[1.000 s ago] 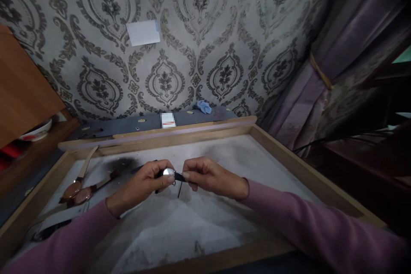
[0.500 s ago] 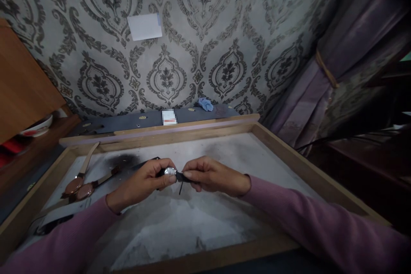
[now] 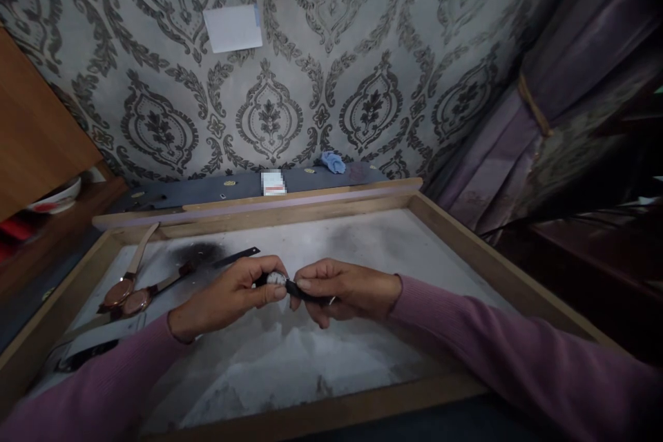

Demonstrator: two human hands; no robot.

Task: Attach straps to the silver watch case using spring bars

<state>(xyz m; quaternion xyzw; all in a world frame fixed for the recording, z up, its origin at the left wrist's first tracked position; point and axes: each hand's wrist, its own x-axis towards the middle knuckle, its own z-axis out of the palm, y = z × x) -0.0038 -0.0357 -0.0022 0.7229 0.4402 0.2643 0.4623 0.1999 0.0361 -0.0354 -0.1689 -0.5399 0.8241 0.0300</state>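
Note:
A small watch with a round pale face (image 3: 276, 279) is held between both hands above the middle of a shallow wooden tray. My left hand (image 3: 233, 295) pinches its case between thumb and fingers. My right hand (image 3: 344, 288) grips the black strap (image 3: 305, 293) at the case's right side, with the strap running under the fingers. Behind my left hand a dark flat strip (image 3: 241, 257) with a hole at its end lies on the tray's pale bottom.
The wooden-framed tray (image 3: 305, 204) surrounds the hands. At its left lie watches with copper-coloured cases (image 3: 120, 291) and another pale-strapped watch (image 3: 98, 345). Behind are a small white box (image 3: 273, 182) and a blue cloth (image 3: 333, 162).
My right hand now holds the black strap lengthwise, its lower fingers spread further down. The thin dark piece that hung below the hands no longer shows there. The view has tipped slightly.

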